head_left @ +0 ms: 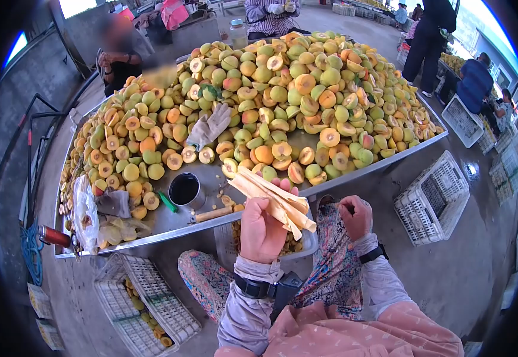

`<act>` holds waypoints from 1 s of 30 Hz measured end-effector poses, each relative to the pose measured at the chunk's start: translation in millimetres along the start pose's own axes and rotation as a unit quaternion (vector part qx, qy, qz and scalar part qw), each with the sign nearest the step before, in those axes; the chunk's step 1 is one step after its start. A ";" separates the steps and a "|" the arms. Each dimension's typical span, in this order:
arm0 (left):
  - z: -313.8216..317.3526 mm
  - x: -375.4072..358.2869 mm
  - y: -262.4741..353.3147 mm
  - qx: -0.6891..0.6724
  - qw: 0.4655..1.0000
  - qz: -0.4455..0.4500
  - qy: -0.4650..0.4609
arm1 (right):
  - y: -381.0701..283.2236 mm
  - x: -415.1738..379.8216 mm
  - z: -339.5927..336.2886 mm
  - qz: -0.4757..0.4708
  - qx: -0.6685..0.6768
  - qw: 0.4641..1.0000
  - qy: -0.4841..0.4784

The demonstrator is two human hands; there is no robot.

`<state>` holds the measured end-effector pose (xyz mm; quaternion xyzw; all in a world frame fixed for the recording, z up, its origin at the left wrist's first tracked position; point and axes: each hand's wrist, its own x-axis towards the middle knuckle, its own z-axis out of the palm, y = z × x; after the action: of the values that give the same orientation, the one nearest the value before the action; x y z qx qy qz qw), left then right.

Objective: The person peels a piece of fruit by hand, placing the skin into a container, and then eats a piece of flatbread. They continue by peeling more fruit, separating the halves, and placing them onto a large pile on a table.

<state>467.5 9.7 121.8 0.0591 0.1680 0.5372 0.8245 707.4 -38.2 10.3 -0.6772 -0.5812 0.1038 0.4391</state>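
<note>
My left hand (261, 233) is wrapped round a bundle of long, pale yellow, folded strips (274, 202), held above the table's front edge. What the strips are made of I cannot make out. To the right, above my knee, my right hand (357, 218) is closed with its fingers curled in; anything inside it is hidden. Beyond the bundle, halved peaches (280, 149) with pits showing are heaped on the metal table (211, 172). A wooden-handled tool (212, 214) lies left of my left hand, beside a dark-filled metal cup (186, 190) and a green-handled tool (168, 201).
A pale work glove (209, 126) rests on the peaches. Plastic bags (85, 214) and a red flask (54, 236) are at the table's left end. White crates (431, 199) stand on the floor both sides, and a tub (310, 238) sits below my hands. Other people work around.
</note>
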 end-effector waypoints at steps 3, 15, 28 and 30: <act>-4.5 1.8 -2.3 0.015 1.000 0.015 -0.011 | 0.6 1.3 1.2 -0.014 -0.009 1.000 0.004; -22.2 9.5 -2.6 0.068 0.996 0.056 0.010 | 7.0 -0.5 5.0 -0.055 -0.019 0.998 0.019; -33.7 2.1 -11.4 0.086 0.992 0.076 0.051 | 5.2 -4.2 3.3 -0.057 -0.008 0.998 0.032; -31.1 -0.4 -11.3 0.086 0.993 0.065 0.051 | 2.6 -4.7 0.9 -0.052 -0.012 0.998 0.032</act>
<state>466.5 2.1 89.6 0.1134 0.2510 0.5756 0.7700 707.2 -41.7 6.2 -0.6541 -0.6027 0.0517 0.4541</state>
